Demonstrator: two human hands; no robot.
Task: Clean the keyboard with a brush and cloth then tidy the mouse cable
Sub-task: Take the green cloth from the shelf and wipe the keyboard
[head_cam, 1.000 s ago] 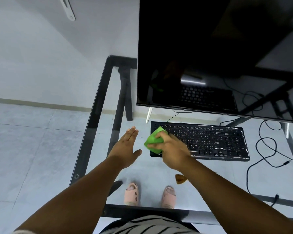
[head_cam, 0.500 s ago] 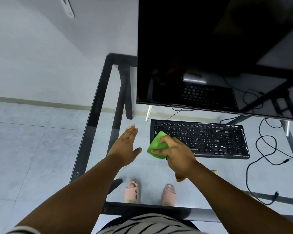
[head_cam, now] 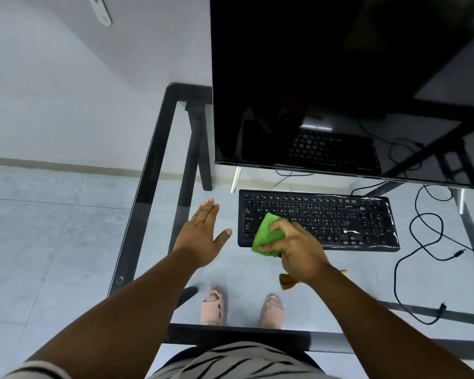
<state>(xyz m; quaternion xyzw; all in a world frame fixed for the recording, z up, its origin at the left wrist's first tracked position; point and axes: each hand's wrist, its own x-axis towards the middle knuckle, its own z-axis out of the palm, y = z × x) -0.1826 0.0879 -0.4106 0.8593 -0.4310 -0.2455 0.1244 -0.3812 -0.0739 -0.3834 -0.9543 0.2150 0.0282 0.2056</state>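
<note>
A white fitting (head_cam: pixel 100 10) is seen on the wall at the far left, above a tiled floor (head_cam: pixel 39 228). The black frame (head_cam: pixel 148 170) of a glass desk (head_cam: pixel 159 242) runs down the left side, with one leg (head_cam: pixel 201 149) behind it.

The left hand (head_cam: pixel 201 236) is laid flat on the glass, just left of the keyboard and apart from it; its fingers are held straight and together, the thumb is spread to the right, and nothing is held.

Below the glass, two feet in pink sandals (head_cam: pixel 212 307) are seen on the floor.

A green cloth (head_cam: pixel 267 233) is gripped by the right hand (head_cam: pixel 298 250), with the fingers curled over its right side and the thumb along its lower edge. The cloth is pressed on the lower left corner of the keyboard (head_cam: pixel 340 220), which lies flat on the glass in front of the monitor. Clear film is seen along the keyboard's right end.

Just below the right wrist, a brush (head_cam: pixel 286 280) with brown bristles lies on the glass, mostly hidden by the forearm.

A large dark monitor (head_cam: pixel 340 77) stands behind the keyboard, and the keyboard is reflected in its screen.

At the right, a loose black cable (head_cam: pixel 427 236) is looped across the glass, well apart from the keyboard's right end. A dark object at the right edge is cut off; what it is cannot be told.
</note>
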